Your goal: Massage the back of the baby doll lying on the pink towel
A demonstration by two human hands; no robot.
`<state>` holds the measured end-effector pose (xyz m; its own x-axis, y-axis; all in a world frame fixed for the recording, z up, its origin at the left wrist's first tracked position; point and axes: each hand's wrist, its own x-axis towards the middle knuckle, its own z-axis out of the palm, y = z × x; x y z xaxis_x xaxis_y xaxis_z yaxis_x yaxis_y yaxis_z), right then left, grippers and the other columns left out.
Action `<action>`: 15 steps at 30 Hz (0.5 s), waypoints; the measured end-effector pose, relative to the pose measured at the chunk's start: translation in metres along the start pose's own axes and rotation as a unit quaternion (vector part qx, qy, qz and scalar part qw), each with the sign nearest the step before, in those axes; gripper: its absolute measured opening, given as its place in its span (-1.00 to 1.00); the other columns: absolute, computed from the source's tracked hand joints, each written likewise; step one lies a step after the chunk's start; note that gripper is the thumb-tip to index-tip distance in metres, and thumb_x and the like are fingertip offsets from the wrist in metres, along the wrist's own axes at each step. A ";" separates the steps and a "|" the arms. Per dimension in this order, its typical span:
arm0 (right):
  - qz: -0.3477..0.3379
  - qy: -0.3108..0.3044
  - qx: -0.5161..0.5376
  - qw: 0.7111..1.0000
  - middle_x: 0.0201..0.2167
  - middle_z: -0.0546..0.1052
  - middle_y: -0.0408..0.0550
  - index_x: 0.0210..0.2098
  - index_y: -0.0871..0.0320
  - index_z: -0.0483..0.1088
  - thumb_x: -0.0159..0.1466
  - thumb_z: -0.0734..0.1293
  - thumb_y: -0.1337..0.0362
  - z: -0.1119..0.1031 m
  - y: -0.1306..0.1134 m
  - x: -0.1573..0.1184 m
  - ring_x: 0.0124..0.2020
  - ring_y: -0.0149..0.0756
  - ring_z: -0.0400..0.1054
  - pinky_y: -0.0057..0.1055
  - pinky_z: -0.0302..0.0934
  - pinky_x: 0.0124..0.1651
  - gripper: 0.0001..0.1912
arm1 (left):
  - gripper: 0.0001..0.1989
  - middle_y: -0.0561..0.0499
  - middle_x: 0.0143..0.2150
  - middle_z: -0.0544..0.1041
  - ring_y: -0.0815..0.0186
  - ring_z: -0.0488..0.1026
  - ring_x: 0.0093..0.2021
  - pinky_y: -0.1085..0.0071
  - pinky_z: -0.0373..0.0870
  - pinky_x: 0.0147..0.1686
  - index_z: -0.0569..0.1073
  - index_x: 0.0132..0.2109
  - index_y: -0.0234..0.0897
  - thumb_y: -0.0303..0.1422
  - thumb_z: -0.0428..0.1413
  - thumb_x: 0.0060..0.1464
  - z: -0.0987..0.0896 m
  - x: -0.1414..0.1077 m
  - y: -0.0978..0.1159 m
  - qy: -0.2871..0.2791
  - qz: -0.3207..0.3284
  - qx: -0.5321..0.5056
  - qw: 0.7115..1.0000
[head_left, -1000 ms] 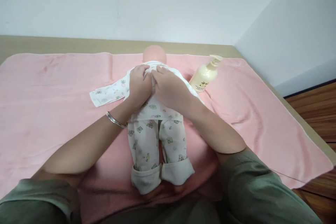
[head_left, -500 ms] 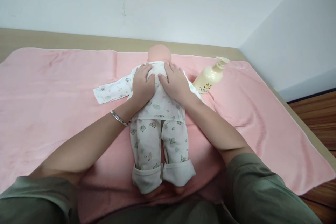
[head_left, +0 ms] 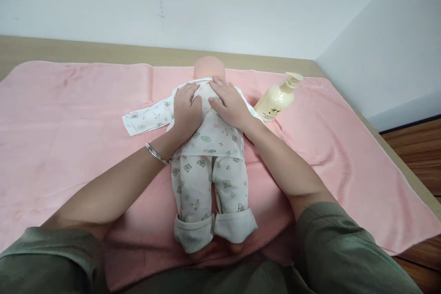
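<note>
A baby doll (head_left: pixel 210 144) lies face down on a pink blanket (head_left: pixel 86 115), its bald head (head_left: pixel 209 67) pointing away from me. It wears a white printed top and matching trousers (head_left: pixel 196 188) with turned-up cuffs; the feet barely show below them. My left hand (head_left: pixel 187 112) rests flat on the left of the doll's upper back, fingers stretched toward the shoulder. On the other side my right hand (head_left: pixel 230 103) lies flat too, its fingertips near the neckline. Both thumbs point inward, with a strip of the top between them. My right forearm hides most of the doll's right sleeve.
A pale yellow pump bottle (head_left: pixel 278 98) leans at a tilt on the blanket, right of the doll. Behind the blanket runs a strip of wooden tabletop (head_left: pixel 113 50), then a white wall (head_left: pixel 220 9). Dark wood-grain panels (head_left: pixel 416 147) show at the right.
My right hand has slid slightly up and inward, so its fingertips now sit closer to the doll's neck. My left hand stays in about the same place on the back.
</note>
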<state>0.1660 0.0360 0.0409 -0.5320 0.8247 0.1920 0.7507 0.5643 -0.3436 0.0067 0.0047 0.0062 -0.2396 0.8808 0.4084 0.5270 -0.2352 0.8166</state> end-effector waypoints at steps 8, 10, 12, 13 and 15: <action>0.041 0.070 -0.074 0.994 0.55 0.17 0.40 0.49 0.51 0.19 0.51 0.10 0.28 0.017 -0.062 -0.044 0.63 0.18 0.02 0.19 -0.03 0.66 -0.35 | -0.58 -0.06 0.23 0.64 0.12 0.49 0.33 0.15 0.31 0.51 0.61 0.07 -0.21 -0.44 -0.02 0.17 0.001 -0.001 0.001 0.007 -0.014 -0.001 1.000; 0.013 0.048 -0.068 0.996 0.55 0.20 0.31 0.48 0.46 0.23 0.48 0.11 0.34 0.016 -0.068 -0.046 0.64 0.09 0.01 0.15 -0.09 0.69 -0.37 | -0.58 -0.06 0.22 0.65 0.13 0.50 0.33 0.17 0.34 0.49 0.61 0.07 -0.21 -0.45 -0.03 0.17 0.001 -0.001 0.002 0.008 -0.016 -0.004 1.000; 0.004 0.019 -0.053 0.998 0.56 0.20 0.22 0.49 0.41 0.23 0.47 0.10 0.38 0.011 -0.060 -0.038 0.65 0.01 -0.01 0.12 -0.15 0.72 -0.37 | -0.57 -0.08 0.23 0.64 0.12 0.50 0.33 0.19 0.35 0.48 0.61 0.08 -0.23 -0.46 -0.02 0.17 0.000 -0.001 0.002 0.008 -0.019 -0.003 1.000; 0.008 0.005 -0.043 0.999 0.57 0.18 0.19 0.50 0.39 0.21 0.47 0.10 0.37 0.008 -0.052 -0.030 0.66 -0.01 -0.04 0.12 -0.18 0.72 -0.36 | -0.56 -0.09 0.24 0.64 0.12 0.50 0.33 0.19 0.35 0.48 0.61 0.09 -0.24 -0.46 -0.02 0.17 0.000 -0.001 0.001 0.008 -0.020 -0.001 1.000; 0.029 -0.014 -0.023 0.999 0.60 0.10 0.16 0.54 0.36 0.15 0.49 0.13 0.31 0.002 -0.033 -0.015 0.67 0.01 -0.10 0.13 -0.19 0.72 -0.34 | -0.55 -0.10 0.25 0.63 0.11 0.49 0.33 0.18 0.35 0.49 0.61 0.11 -0.25 -0.47 -0.01 0.16 0.000 0.000 0.001 0.005 -0.017 0.001 1.000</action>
<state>0.1484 0.0048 0.0478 -0.4976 0.8550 0.1462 0.7976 0.5173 -0.3102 0.0074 0.0042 0.0071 -0.2651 0.8842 0.3847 0.5204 -0.2047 0.8290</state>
